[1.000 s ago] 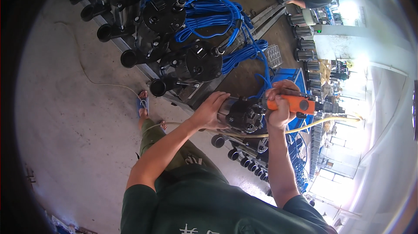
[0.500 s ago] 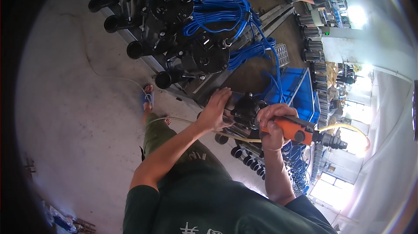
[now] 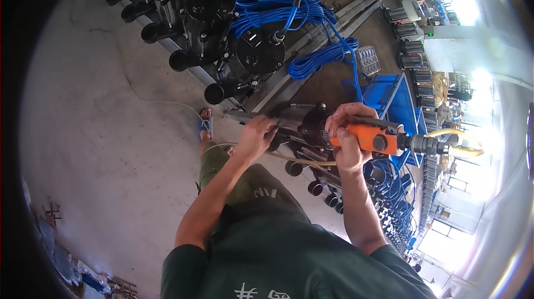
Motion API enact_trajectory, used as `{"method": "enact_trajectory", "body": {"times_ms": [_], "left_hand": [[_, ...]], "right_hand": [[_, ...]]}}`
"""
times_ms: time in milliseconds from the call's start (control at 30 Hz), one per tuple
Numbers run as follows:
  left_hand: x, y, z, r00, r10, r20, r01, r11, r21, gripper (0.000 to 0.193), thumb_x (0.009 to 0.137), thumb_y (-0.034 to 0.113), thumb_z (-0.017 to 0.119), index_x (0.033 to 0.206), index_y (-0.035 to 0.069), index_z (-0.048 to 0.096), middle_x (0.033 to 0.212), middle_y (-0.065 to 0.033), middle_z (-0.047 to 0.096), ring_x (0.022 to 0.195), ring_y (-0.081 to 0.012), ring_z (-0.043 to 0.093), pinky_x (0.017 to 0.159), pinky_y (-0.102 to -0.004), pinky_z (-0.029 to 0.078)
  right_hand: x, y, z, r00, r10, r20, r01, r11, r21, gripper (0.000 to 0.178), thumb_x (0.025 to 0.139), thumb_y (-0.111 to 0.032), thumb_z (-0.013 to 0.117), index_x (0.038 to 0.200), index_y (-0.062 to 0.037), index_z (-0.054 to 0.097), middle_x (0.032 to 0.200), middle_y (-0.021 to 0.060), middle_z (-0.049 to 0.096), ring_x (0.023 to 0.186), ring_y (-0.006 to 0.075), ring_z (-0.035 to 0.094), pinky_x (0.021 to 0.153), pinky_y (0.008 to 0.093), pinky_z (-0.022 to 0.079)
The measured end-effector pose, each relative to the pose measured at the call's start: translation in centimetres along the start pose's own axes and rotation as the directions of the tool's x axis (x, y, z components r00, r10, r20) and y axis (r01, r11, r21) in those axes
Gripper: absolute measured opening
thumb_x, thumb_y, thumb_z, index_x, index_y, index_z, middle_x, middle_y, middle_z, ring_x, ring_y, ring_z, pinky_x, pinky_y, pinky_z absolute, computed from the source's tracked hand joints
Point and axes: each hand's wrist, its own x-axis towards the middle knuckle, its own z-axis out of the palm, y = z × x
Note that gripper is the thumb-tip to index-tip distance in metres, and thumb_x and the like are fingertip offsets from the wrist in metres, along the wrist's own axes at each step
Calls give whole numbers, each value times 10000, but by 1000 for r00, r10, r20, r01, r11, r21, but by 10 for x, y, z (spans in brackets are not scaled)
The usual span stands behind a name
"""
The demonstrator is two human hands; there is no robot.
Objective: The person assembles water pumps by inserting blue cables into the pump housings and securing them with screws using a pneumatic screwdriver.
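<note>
My right hand [image 3: 350, 138] is wrapped round an orange air-powered tool [image 3: 367, 138] with a black lever and a metal hose coupling [image 3: 425, 144] at its right end. The tool's left end meets the black end of a pump [image 3: 303, 118] lying between my hands. Just left of that pump is my left hand [image 3: 257, 136], its fingers bent and closed by a dark part; what they grip, if anything, is hidden. A yellow hose [image 3: 467, 150] curves from the coupling, and a hose passes below the pump in front of my left wrist.
Several black pumps [image 3: 258, 54] with round outlets stand in a row at upper left, coils of blue cable [image 3: 322, 60] beside them. A blue crate [image 3: 389, 92] and a clear moulded tray [image 3: 368, 61] lie beyond. More pumps line the lower right. A thin hose [image 3: 150, 99] crosses the floor.
My left hand has gone from lying spread against the pump to a closed grip further left. The right hand still holds the orange tool at the pump. The view has shifted slightly.
</note>
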Motion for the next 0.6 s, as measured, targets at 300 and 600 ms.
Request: {"method": "enact_trajectory", "body": {"times_ms": [300,600], "left_hand": [[14,4,4,1000,4,-2,-4,998,-60,95,817,51,718,911,43,721,861,-137,658,809,-362,658,707,-449,540],[-5,-3,11,998,56,20,-57,997,44,133,833,72,716,959,29,715,861,-133,655,815,-354,657,709,-444,541]], "right_hand": [[6,-13,5,999,11,36,-9,999,-32,307,759,67,561,1066,66,570,902,143,632,683,137,615,617,260,524],[-6,7,-3,998,-61,23,59,994,93,288,764,61,574,1050,33,559,864,121,613,678,141,601,619,260,518]]}}
